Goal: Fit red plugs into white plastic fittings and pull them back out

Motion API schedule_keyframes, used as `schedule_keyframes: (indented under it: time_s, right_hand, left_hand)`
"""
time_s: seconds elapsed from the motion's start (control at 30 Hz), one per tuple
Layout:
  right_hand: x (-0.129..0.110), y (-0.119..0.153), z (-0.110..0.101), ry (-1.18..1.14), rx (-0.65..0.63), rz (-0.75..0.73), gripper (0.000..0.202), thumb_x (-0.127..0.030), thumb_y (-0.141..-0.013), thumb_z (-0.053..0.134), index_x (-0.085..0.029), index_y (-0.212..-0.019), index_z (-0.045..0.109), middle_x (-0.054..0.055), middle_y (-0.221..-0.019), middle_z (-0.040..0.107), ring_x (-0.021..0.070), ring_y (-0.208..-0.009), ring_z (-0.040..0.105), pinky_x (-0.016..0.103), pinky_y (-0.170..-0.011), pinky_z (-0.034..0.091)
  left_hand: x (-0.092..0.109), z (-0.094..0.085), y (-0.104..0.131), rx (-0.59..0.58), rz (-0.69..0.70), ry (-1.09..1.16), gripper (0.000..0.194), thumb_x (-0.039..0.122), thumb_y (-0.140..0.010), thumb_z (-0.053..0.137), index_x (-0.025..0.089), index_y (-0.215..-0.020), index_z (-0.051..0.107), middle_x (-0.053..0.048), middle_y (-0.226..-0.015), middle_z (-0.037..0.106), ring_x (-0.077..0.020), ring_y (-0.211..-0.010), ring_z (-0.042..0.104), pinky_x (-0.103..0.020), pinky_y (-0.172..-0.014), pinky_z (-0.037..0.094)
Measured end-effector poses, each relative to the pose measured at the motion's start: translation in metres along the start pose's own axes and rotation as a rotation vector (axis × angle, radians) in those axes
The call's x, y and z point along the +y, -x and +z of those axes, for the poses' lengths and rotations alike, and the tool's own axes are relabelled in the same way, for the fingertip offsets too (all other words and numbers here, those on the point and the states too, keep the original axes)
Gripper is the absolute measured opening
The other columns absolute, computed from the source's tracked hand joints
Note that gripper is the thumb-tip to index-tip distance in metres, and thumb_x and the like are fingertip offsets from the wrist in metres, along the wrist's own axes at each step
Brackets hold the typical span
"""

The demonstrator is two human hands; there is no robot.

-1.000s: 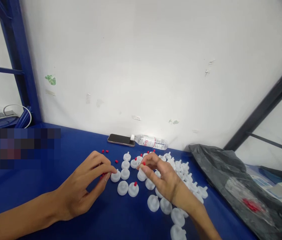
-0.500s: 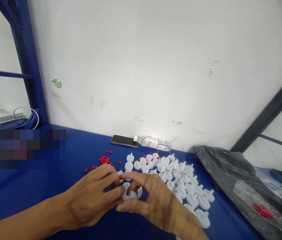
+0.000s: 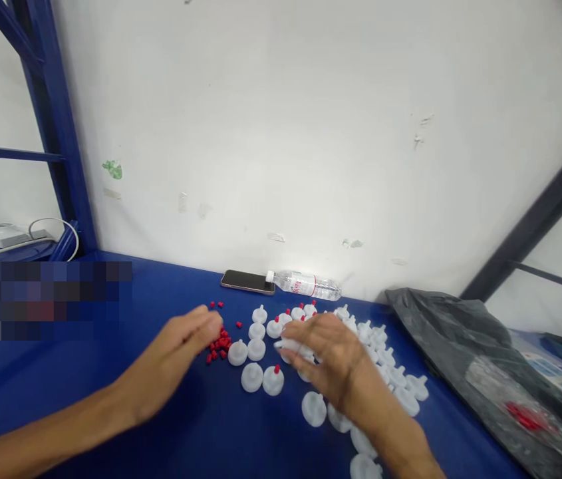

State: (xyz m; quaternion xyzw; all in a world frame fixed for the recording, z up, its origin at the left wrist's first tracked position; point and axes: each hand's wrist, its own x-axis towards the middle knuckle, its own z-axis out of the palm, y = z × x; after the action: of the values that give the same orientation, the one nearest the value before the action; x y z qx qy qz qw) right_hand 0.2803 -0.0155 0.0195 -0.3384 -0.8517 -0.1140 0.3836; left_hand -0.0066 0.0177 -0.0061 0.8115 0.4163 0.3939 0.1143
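My left hand (image 3: 181, 349) is over the small red caps (image 3: 221, 343), fingers together; its fingertips hide whatever may be between them. My right hand (image 3: 335, 356) is above the white round pieces, thumb and fingers closing on a white piece (image 3: 290, 345). Between the hands, a white piece with a red cap on its stem (image 3: 273, 380) stands on the blue table beside an uncapped white piece (image 3: 251, 377). Several more white pieces, some red-capped, are spread around and under my right hand.
A phone (image 3: 247, 281) and a clear plastic bottle (image 3: 308, 285) lie along the wall. On the right is a dark grey plastic bag (image 3: 440, 332) with a clear bag of red parts (image 3: 523, 412). A blue frame post (image 3: 61, 133) rises at the left.
My hands have moved apart. The left went up and left to the red caps; the right moved up and right over the white pieces. A red-capped piece now stands between them.
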Motion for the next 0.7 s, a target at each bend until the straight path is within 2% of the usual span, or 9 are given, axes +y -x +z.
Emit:
schedule_keyframes:
  time_s: [0.03, 0.07, 0.13, 0.2, 0.3, 0.37, 0.6, 0.7]
  right_hand:
    - [0.008, 0.002, -0.006, 0.022, 0.016, 0.076, 0.009, -0.022, -0.099, 0.077, -0.027, -0.106, 0.076, 0.000, -0.100, 0.086, 0.0239, -0.086, 0.079, 0.040, -0.084, 0.062]
    - [0.016, 0.005, -0.012, 0.040, 0.032, 0.163, 0.008, -0.023, -0.098, 0.077, -0.028, -0.105, 0.076, 0.000, -0.100, 0.085, 0.0247, -0.087, 0.079, 0.041, -0.084, 0.062]
    - [0.026, 0.008, -0.020, 0.041, 0.018, 0.329, 0.006, -0.028, -0.098, 0.078, -0.030, -0.102, 0.074, -0.001, -0.101, 0.084, 0.0271, -0.092, 0.079, 0.044, -0.087, 0.062]
    - [0.029, 0.010, -0.023, -0.028, -0.041, 0.419, 0.006, -0.034, -0.099, 0.077, -0.031, -0.102, 0.073, -0.001, -0.106, 0.083, 0.0289, -0.100, 0.079, 0.048, -0.093, 0.061]
    - [0.024, 0.011, -0.019, -0.186, -0.134, 0.408, 0.009, -0.040, -0.100, 0.075, -0.031, -0.099, 0.072, 0.000, -0.110, 0.080, 0.0280, -0.108, 0.076, 0.050, -0.101, 0.059]
    - [0.019, 0.012, -0.017, -0.233, -0.184, 0.388, 0.009, -0.038, -0.098, 0.076, -0.029, -0.096, 0.074, 0.001, -0.106, 0.079, 0.0271, -0.107, 0.075, 0.049, -0.103, 0.058]
    - [0.001, 0.005, -0.025, -0.223, -0.450, 0.540, 0.003, -0.025, -0.092, 0.080, -0.027, -0.094, 0.080, 0.001, -0.095, 0.079, 0.0257, -0.094, 0.071, 0.049, -0.096, 0.056]
    - [-0.005, -0.002, -0.029, -0.215, -0.519, 0.558, 0.009, -0.018, -0.090, 0.077, -0.026, -0.089, 0.080, 0.002, -0.093, 0.081, 0.0245, -0.091, 0.071, 0.047, -0.094, 0.056]
  left_hand:
    - [-0.007, -0.005, -0.006, 0.073, -0.055, -0.021, 0.050, 0.048, -0.113, 0.031, 0.030, -0.074, 0.055, 0.001, -0.076, 0.062, -0.0266, -0.075, 0.058, -0.037, -0.067, 0.051]
    - [-0.014, -0.009, -0.011, 0.088, -0.076, -0.033, 0.052, 0.051, -0.114, 0.030, 0.029, -0.072, 0.050, 0.001, -0.072, 0.057, -0.0257, -0.072, 0.055, -0.036, -0.066, 0.049]
    - [-0.027, -0.012, -0.019, 0.067, -0.070, -0.053, 0.052, 0.056, -0.112, 0.034, 0.028, -0.071, 0.051, 0.002, -0.069, 0.056, -0.0255, -0.071, 0.053, -0.037, -0.068, 0.047]
    - [-0.036, -0.008, -0.022, 0.011, -0.043, -0.074, 0.047, 0.056, -0.110, 0.041, 0.027, -0.077, 0.059, 0.000, -0.074, 0.063, -0.0265, -0.077, 0.055, -0.039, -0.074, 0.047]
    - [-0.039, 0.000, -0.019, -0.058, -0.012, -0.109, 0.038, 0.049, -0.109, 0.046, 0.026, -0.088, 0.068, -0.003, -0.086, 0.071, -0.0280, -0.087, 0.058, -0.041, -0.081, 0.048]
    - [-0.035, 0.003, -0.016, -0.087, 0.001, -0.130, 0.035, 0.042, -0.110, 0.047, 0.025, -0.092, 0.070, -0.004, -0.092, 0.073, -0.0278, -0.092, 0.058, -0.042, -0.085, 0.049]
    - [-0.026, 0.000, -0.012, -0.139, 0.052, -0.162, 0.028, 0.026, -0.110, 0.046, 0.021, -0.101, 0.072, -0.006, -0.101, 0.074, -0.0267, -0.097, 0.059, -0.043, -0.088, 0.051]
    - [-0.027, 0.002, -0.011, -0.143, 0.070, -0.163, 0.028, 0.023, -0.108, 0.044, 0.020, -0.104, 0.072, -0.006, -0.099, 0.074, -0.0264, -0.096, 0.059, -0.042, -0.086, 0.051]
